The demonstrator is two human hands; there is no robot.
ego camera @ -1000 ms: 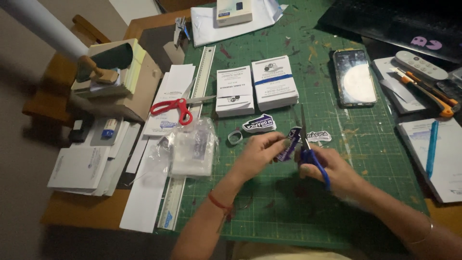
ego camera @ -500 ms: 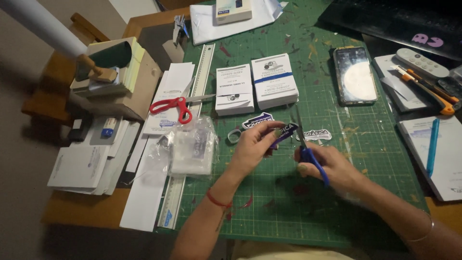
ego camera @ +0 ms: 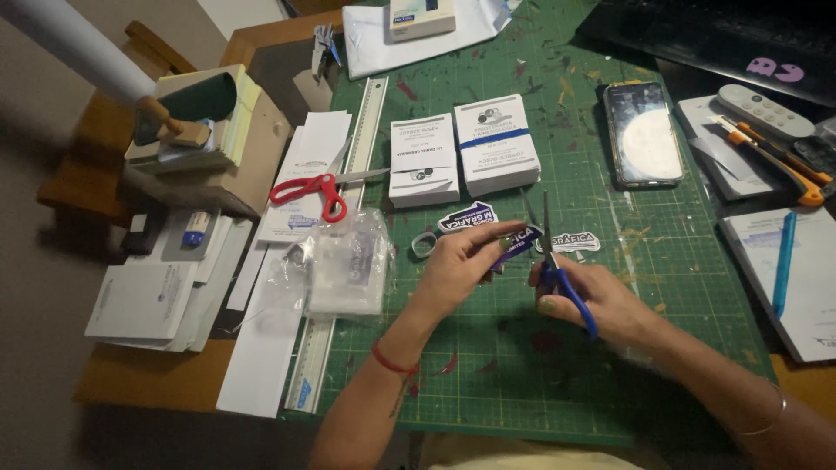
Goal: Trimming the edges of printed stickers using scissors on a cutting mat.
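2 hands (ego camera: 522,278), blue scissors (ego camera: 557,261), sticker (ego camera: 514,242) mid-mat

Your left hand (ego camera: 457,261) pinches a dark blue sticker (ego camera: 514,244); your right hand (ego camera: 592,296) grips blue-handled scissors (ego camera: 557,265), blades open and pointing away from you. Beyond your hands: two cut stickers (ego camera: 466,218), two white card boxes (ego camera: 496,144), a phone (ego camera: 643,135). Left of your left hand: clear plastic bag (ego camera: 348,261), red scissors (ego camera: 313,191), metal ruler (ego camera: 366,130). Underneath: green cutting mat (ego camera: 522,374).

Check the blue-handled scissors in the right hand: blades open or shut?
Open, slightly. The blue-handled scissors in the right hand show two blades parting into a narrow V toward the tips, beside the sticker held by the left hand.
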